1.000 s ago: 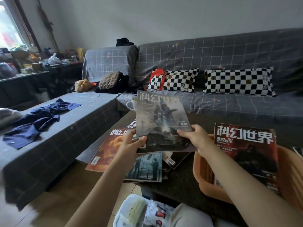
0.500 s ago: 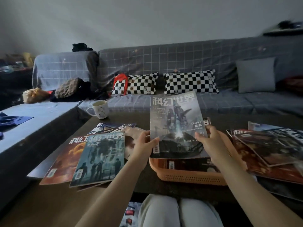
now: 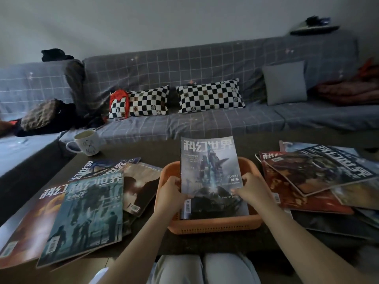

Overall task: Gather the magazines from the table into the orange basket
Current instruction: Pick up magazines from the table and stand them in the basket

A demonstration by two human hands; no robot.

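Dark table [image 3: 160, 152] carries magazine piles left [image 3: 82, 203] and right [image 3: 311, 177]. Between them, the orange basket [image 3: 213, 224] now receives the magazine [image 3: 211, 175], lowered from mid-air half a second ago. Left hand [image 3: 171, 193] and right hand [image 3: 253, 188] both grip its edges; release comes next.

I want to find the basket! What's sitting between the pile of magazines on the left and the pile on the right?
In the head view, the orange basket sits between the left pile and the right pile, with both hands holding a magazine in it.
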